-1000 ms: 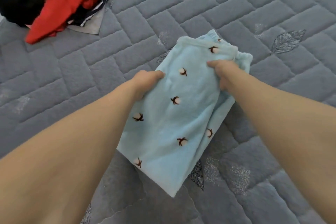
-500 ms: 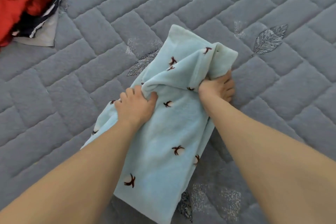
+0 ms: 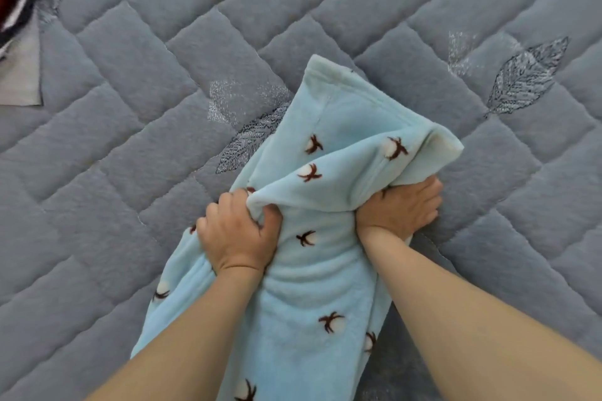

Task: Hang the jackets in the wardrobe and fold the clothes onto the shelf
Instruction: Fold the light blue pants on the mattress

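While our left hand [image 3: 239, 234] clenches a fold of the pale blue fleece garment [image 3: 325, 238], our right hand [image 3: 399, 208] grips its opposite edge, the garment lying on the quilted grey bedcover [image 3: 163, 58].

Lighting: even, soft, diffuse, moderately bright; source direction cannot be told. Shadows: faint, narrow, under the pale blue fleece garment [image 3: 312, 270] and along the quilted bedspread [image 3: 163, 42] seams. Glare: none. Sharpness: slightly soft overall; clothes pile [image 3: 13, 3], far left of the garment, smeared. Wide-angle bowing toward the edges.
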